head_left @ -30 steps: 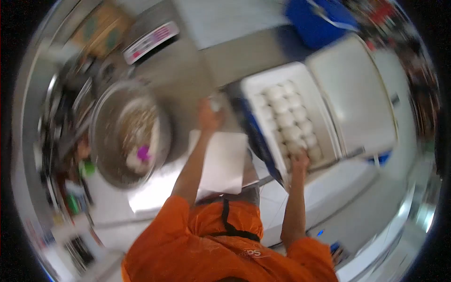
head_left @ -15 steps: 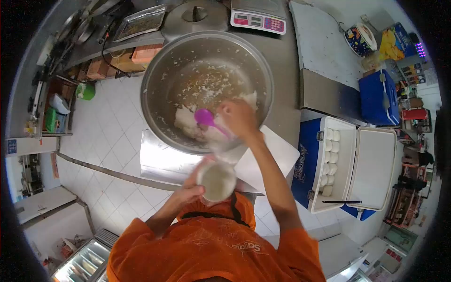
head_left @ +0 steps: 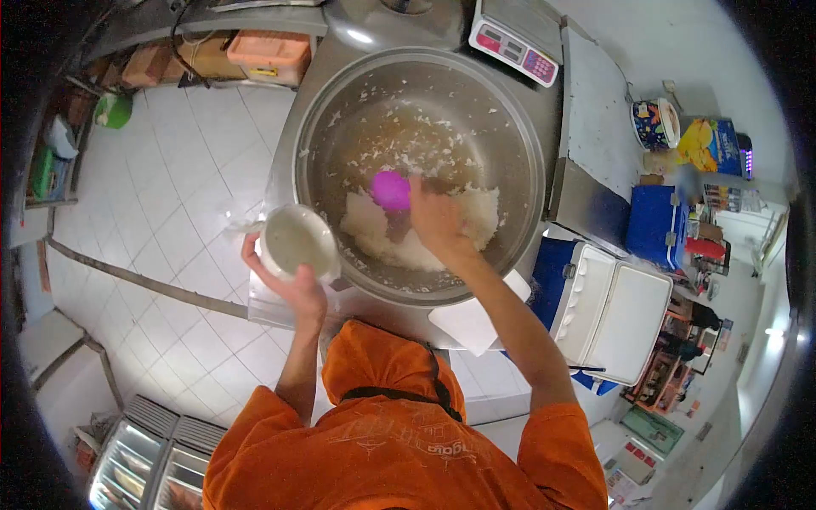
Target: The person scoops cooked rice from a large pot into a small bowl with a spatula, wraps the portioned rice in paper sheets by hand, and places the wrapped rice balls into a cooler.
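My right hand (head_left: pixel 440 223) is closed on a purple spoon (head_left: pixel 391 189) inside a large metal pot (head_left: pixel 520 136). White cooked rice (head_left: pixel 374 228) is heaped along the pot's near side, right by the spoon, while loose grains cling to the bottom and walls. Outside the pot, at its near left rim, my left hand (head_left: pixel 293 285) grips a small white bowl (head_left: pixel 299 240) with its mouth tipped up toward me. The bowl's inside looks pale; whether it holds anything I cannot tell. My fingers partly cover the spoon's handle.
A digital scale (head_left: pixel 514 47) and a large lid (head_left: pixel 399 25) sit behind the pot. Clear plastic (head_left: pixel 242 217) lies beside the bowl, and a white sheet (head_left: pixel 476 316) lies under the pot's near right edge. To the right stand an open cooler (head_left: pixel 627 319) and a closed blue cooler (head_left: pixel 654 225).
My left hand has carried the bowl leftward from the pot's near side. My right hand stays over the rice, with the spoon's bowl turned more upright. The camera view has shifted.
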Tool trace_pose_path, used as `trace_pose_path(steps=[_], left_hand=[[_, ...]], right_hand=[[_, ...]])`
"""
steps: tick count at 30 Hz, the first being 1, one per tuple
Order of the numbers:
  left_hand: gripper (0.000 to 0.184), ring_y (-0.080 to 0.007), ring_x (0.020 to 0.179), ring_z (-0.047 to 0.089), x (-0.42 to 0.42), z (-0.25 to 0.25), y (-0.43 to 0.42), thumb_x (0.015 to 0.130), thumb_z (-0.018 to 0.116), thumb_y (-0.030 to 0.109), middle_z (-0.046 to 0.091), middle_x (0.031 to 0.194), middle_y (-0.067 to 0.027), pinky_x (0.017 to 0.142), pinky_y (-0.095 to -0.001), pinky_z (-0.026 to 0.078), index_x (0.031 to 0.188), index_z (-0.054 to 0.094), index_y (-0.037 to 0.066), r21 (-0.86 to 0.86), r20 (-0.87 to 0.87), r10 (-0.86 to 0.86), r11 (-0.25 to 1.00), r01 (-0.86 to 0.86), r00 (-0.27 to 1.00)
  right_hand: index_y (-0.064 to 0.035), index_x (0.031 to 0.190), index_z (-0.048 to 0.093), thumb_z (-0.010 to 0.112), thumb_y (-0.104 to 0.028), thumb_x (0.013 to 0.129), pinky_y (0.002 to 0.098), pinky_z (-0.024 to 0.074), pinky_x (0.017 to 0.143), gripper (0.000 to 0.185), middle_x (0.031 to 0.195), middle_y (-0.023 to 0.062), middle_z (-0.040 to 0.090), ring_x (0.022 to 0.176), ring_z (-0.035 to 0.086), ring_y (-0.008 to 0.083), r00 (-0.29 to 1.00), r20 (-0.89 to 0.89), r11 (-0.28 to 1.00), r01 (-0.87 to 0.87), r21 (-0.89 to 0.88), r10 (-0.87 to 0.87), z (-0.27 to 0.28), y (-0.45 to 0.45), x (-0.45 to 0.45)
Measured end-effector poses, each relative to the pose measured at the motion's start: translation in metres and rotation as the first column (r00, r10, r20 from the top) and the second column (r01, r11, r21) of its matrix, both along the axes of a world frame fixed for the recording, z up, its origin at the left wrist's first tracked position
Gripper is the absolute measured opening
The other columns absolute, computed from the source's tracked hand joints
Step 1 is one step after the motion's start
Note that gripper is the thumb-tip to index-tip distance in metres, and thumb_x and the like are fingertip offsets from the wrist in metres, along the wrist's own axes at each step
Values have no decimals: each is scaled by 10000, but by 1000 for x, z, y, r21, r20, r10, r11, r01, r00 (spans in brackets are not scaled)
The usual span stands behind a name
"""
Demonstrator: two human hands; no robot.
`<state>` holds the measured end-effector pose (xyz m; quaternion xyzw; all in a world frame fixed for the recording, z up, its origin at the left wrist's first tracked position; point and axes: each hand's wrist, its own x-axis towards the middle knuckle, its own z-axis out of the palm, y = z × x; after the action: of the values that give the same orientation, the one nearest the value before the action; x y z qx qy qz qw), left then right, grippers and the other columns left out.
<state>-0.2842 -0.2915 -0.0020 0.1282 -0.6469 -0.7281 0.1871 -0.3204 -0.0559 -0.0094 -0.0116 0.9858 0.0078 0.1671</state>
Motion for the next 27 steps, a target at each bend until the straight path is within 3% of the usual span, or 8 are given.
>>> trace_pose_path(steps=[2,5,8,11,14,17,20,27], left_hand=[[1002,-267,1236,443,-3,-12,6,764,689,705,372,1307,-121,1023,-427,400,1377,319,4,-38,13,1,999,0,1000],[1030,-296,1225,471,-3,-14,24,766,679,704,408,1302,-161,1017,-452,407,1384,241,7,3,17,36,999,-36,999],[1046,-320,1225,490,1,-22,28,779,662,707,439,1320,-212,999,-455,427,1386,182,2,3,-25,36,999,-36,999],[1032,-330,1224,494,0,-22,32,786,655,705,443,1323,-223,999,-458,431,1384,201,-4,17,-28,70,997,-70,997],[1016,-334,1217,500,-5,-25,28,791,652,694,446,1318,-222,996,-459,435,1387,214,-4,50,-47,78,996,-75,996],[1013,-329,1209,505,3,-24,33,790,652,685,446,1313,-213,987,-454,441,1397,219,-1,82,-46,99,992,-95,994],[1020,-316,1194,508,-7,-27,34,782,657,685,444,1293,-195,972,-449,445,1406,218,8,108,-79,94,990,-85,992],[984,-296,1203,497,-4,-36,35,778,658,711,440,1289,-138,974,-464,464,1397,265,55,56,-71,121,992,-117,990]], right_hand=[[3,1246,548,660,-95,797,398,563,618,473,956,179,643,852,701,309,966,-204,987,-156,34,160,10,0,0],[1,1234,559,626,-85,817,374,561,543,432,885,153,619,752,702,307,963,-82,963,-248,103,257,26,-33,11],[-26,1171,579,606,-114,826,447,520,482,358,892,166,626,581,637,346,875,-85,875,-464,137,477,-64,-39,55],[-26,1165,614,611,-132,813,438,532,517,368,894,185,663,618,665,342,933,156,942,-303,-142,324,-49,-21,5],[-31,1142,637,609,-125,809,446,549,569,348,857,203,693,658,690,349,976,-53,963,-219,-159,213,12,-36,-3],[-34,1114,645,612,-107,807,464,558,627,317,795,213,690,696,699,357,963,8,958,-265,-106,268,-81,-35,38],[16,999,679,594,-127,844,432,573,591,228,753,201,683,645,704,323,960,115,939,-218,-266,256,-39,-23,4],[-32,795,720,584,-126,843,488,565,613,172,753,215,684,697,700,389,964,-231,944,-190,-269,128,-62,-30,16]])
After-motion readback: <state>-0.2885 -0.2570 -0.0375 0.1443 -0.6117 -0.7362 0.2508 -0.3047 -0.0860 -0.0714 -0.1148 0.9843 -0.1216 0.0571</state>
